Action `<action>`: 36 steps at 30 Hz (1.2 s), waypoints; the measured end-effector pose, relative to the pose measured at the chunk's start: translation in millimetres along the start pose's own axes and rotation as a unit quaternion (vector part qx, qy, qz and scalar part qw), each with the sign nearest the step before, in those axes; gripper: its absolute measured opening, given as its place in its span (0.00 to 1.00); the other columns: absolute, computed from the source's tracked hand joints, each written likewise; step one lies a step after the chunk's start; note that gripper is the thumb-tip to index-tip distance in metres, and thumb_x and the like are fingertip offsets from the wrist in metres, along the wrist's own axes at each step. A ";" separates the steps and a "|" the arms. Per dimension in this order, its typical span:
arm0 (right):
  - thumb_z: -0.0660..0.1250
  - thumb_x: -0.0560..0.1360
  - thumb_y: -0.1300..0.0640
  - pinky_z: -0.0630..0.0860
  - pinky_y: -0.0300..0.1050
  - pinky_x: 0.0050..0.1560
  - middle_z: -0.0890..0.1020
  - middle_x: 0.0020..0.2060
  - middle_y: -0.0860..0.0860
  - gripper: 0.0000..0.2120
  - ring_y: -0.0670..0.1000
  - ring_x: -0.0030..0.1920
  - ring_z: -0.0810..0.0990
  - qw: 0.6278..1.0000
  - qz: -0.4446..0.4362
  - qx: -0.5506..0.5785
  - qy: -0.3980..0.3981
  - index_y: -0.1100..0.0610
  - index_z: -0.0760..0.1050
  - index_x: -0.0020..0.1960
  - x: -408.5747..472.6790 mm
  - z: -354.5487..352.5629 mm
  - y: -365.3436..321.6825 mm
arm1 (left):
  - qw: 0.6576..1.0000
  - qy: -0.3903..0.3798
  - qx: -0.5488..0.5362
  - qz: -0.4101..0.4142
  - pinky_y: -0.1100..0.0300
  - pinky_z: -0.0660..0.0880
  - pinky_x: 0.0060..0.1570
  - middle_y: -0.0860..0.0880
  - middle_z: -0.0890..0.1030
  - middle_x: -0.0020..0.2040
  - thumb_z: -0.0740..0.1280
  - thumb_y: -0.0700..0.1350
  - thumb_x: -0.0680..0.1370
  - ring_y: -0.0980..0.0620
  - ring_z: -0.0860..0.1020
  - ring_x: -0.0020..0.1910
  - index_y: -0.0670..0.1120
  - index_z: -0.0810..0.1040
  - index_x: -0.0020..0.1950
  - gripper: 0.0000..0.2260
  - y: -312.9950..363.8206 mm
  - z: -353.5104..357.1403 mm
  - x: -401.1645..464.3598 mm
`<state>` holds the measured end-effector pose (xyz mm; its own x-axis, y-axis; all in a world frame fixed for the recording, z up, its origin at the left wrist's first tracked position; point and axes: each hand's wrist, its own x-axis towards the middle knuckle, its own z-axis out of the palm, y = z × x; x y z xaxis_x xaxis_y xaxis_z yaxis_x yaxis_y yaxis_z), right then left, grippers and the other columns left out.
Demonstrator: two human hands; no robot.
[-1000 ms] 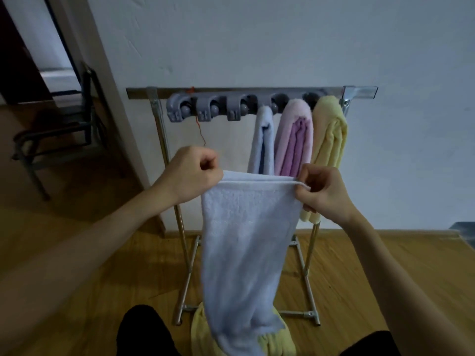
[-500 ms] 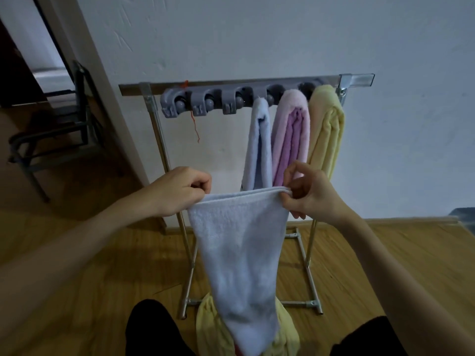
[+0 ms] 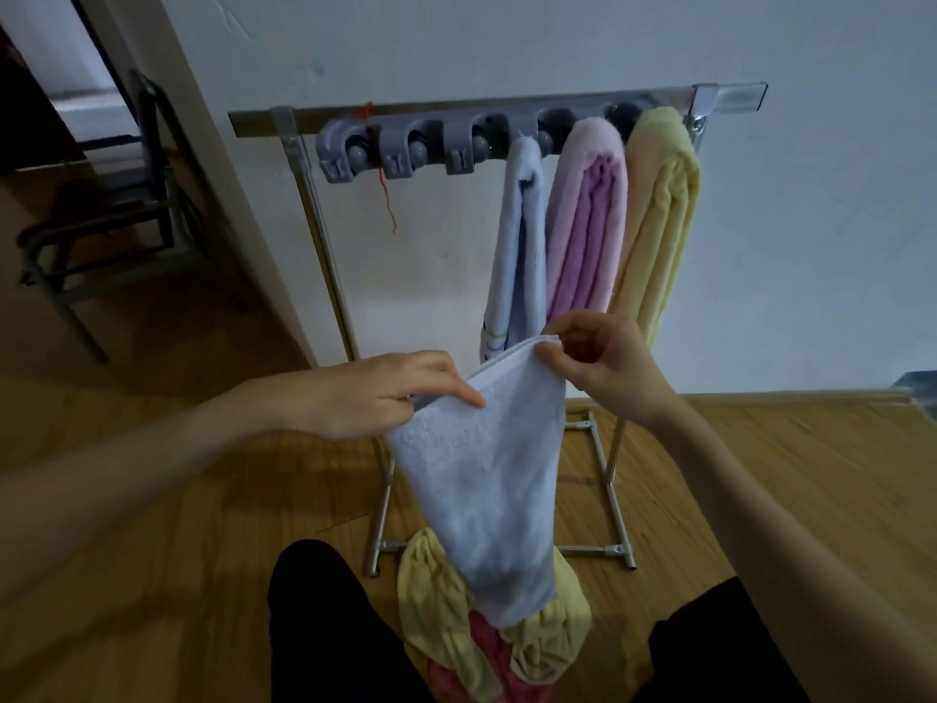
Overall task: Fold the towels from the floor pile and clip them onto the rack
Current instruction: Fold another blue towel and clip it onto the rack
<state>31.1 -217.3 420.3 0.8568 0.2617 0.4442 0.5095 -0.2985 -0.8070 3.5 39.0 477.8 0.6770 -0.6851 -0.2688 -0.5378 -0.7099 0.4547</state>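
A pale blue towel [image 3: 487, 479] hangs folded lengthwise between my hands, in front of the rack. My left hand [image 3: 385, 393] holds its left top edge, fingers laid over the cloth and thumb beneath. My right hand [image 3: 598, 362] pinches the right top corner, higher than the left. The metal rack [image 3: 304, 159] carries a grey clip bar [image 3: 405, 149]; three left clips hold nothing. To the right hang a blue towel [image 3: 519, 235], a pink-purple towel [image 3: 588, 215] and a yellow towel [image 3: 659, 210]. The floor pile [image 3: 446, 621] of yellow and pink towels lies below, partly hidden.
A dark metal chair [image 3: 101, 215] stands at the left by a doorway. The white wall [image 3: 811, 220] is right behind the rack. My dark-clad knees [image 3: 324, 626] flank the pile on the wooden floor [image 3: 760, 474]. An orange thread [image 3: 385, 195] dangles from the bar.
My hands have drawn closer together and lower, narrowing the towel. The left hand's grip has loosened from a fist to fingers laid over the edge. The towel's top edge now slants up to the right.
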 end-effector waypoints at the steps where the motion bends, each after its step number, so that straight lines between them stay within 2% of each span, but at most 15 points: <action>1: 0.69 0.76 0.62 0.69 0.38 0.30 0.77 0.29 0.59 0.03 0.45 0.28 0.71 1.000 -0.006 -0.011 -0.007 0.62 0.78 0.45 0.4 1.4 -1.1 | 1.000 -0.013 0.006 -0.011 0.73 0.64 0.53 0.60 0.69 0.53 0.57 0.33 0.77 0.65 0.69 0.53 0.53 0.70 0.68 0.23 -1.2 1.2 2.1; 4: 0.69 0.75 0.63 0.70 0.34 0.32 0.77 0.30 0.50 0.01 0.43 0.29 0.72 0.996 -0.039 -0.070 -0.028 0.61 0.78 0.45 2.7 5.1 -5.0 | 0.998 -0.020 -0.033 -0.041 0.76 0.66 0.47 0.57 0.72 0.52 0.61 0.40 0.72 0.69 0.71 0.47 0.49 0.69 0.70 0.25 1.0 5.2 8.9; 6: 0.69 0.73 0.66 0.69 0.30 0.34 0.76 0.31 0.46 0.02 0.42 0.31 0.74 0.988 -0.071 -0.127 -0.052 0.62 0.78 0.45 3.8 5.5 -9.5 | 0.997 -0.005 -0.063 -0.044 0.73 0.71 0.42 0.52 0.76 0.50 0.62 0.40 0.71 0.65 0.74 0.41 0.46 0.71 0.69 0.25 3.9 6.4 11.8; 9: 0.69 0.73 0.67 0.68 0.27 0.35 0.74 0.32 0.40 0.03 0.39 0.33 0.75 0.973 -0.103 -0.179 -0.100 0.61 0.77 0.44 5.8 3.0 -16.8 | 0.999 0.012 0.036 -0.011 0.67 0.74 0.47 0.51 0.78 0.52 0.63 0.33 0.74 0.59 0.75 0.46 0.47 0.72 0.70 0.24 3.7 6.5 12.9; 12: 0.69 0.72 0.67 0.70 0.28 0.36 0.73 0.34 0.38 0.04 0.40 0.35 0.75 0.963 -0.121 -0.204 -0.125 0.61 0.77 0.44 6.9 0.1 -21.1 | 0.989 0.076 0.120 0.049 0.70 0.71 0.47 0.48 0.82 0.50 0.65 0.35 0.76 0.57 0.77 0.46 0.46 0.78 0.64 0.18 -0.5 8.6 16.4; 14: 0.69 0.72 0.67 0.70 0.28 0.36 0.73 0.34 0.41 0.04 0.43 0.37 0.75 0.962 -0.127 -0.207 -0.125 0.61 0.77 0.44 6.4 -0.7 -21.2 | 0.965 0.119 0.209 0.101 0.70 0.72 0.44 0.46 0.83 0.47 0.67 0.35 0.76 0.53 0.80 0.43 0.44 0.82 0.58 0.12 -6.9 12.1 19.9; 17: 0.68 0.73 0.67 0.69 0.28 0.36 0.73 0.33 0.40 0.03 0.39 0.34 0.75 0.965 -0.119 -0.200 -0.119 0.61 0.77 0.45 5.4 -2.5 -18.5 | 0.924 0.159 0.317 0.141 0.62 0.76 0.37 0.47 0.80 0.43 0.70 0.42 0.75 0.50 0.79 0.38 0.44 0.81 0.51 0.06 -10.3 16.1 20.8; 20: 0.68 0.74 0.67 0.71 0.31 0.36 0.75 0.34 0.43 0.04 0.41 0.34 0.75 0.969 -0.108 -0.187 -0.117 0.61 0.75 0.47 4.5 -4.2 -14.3 | 0.895 0.217 0.354 0.161 0.63 0.71 0.35 0.46 0.76 0.48 0.68 0.52 0.73 0.52 0.74 0.42 0.44 0.80 0.44 0.11 -5.3 14.7 18.9; 22: 0.67 0.74 0.67 0.71 0.35 0.35 0.75 0.37 0.51 0.06 0.46 0.34 0.73 0.972 -0.106 -0.175 -0.115 0.62 0.70 0.48 3.0 -3.4 -13.5 | 0.896 0.231 0.335 0.178 0.61 0.74 0.40 0.45 0.76 0.54 0.64 0.53 0.75 0.51 0.75 0.48 0.45 0.80 0.43 0.13 -3.4 13.7 18.9; 24: 0.66 0.75 0.68 0.70 0.35 0.35 0.73 0.38 0.55 0.06 0.46 0.33 0.71 0.974 -0.110 -0.159 -0.122 0.64 0.68 0.47 1.8 -3.2 -14.6 | 0.914 0.231 0.282 0.178 0.64 0.75 0.46 0.46 0.75 0.58 0.61 0.52 0.77 0.54 0.74 0.51 0.45 0.80 0.46 0.13 -4.6 13.6 18.1; 27: 0.65 0.76 0.68 0.71 0.35 0.37 0.76 0.39 0.52 0.02 0.45 0.35 0.73 0.972 -0.112 -0.146 -0.149 0.63 0.73 0.46 1.2 -5.6 -16.4 | 0.936 0.250 0.193 0.156 0.64 0.73 0.48 0.48 0.76 0.53 0.59 0.51 0.79 0.57 0.73 0.48 0.44 0.80 0.49 0.14 -8.0 14.1 16.0; 31: 0.66 0.75 0.69 0.79 0.46 0.42 0.81 0.42 0.50 0.06 0.49 0.41 0.81 0.971 -0.088 -0.145 -0.166 0.60 0.79 0.47 3.2 -6.7 -18.2 | 0.940 0.284 0.143 0.122 0.65 0.73 0.42 0.49 0.77 0.45 0.59 0.54 0.79 0.55 0.75 0.43 0.43 0.80 0.47 0.17 -10.1 16.0 14.6; 36: 0.66 0.72 0.70 0.80 0.42 0.43 0.82 0.44 0.50 0.10 0.42 0.40 0.80 0.974 -0.064 -0.120 -0.182 0.60 0.80 0.50 4.6 -3.3 -28.3 | 0.931 0.318 0.154 0.092 0.65 0.74 0.37 0.51 0.76 0.42 0.61 0.56 0.76 0.56 0.74 0.37 0.45 0.80 0.43 0.16 -5.2 18.6 13.9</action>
<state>20.9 -210.7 446.4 0.7226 0.6061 0.3323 0.6514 -0.4362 -0.6209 6.3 30.1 456.0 0.6672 -0.6338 0.3914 -0.7261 -0.6706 0.1519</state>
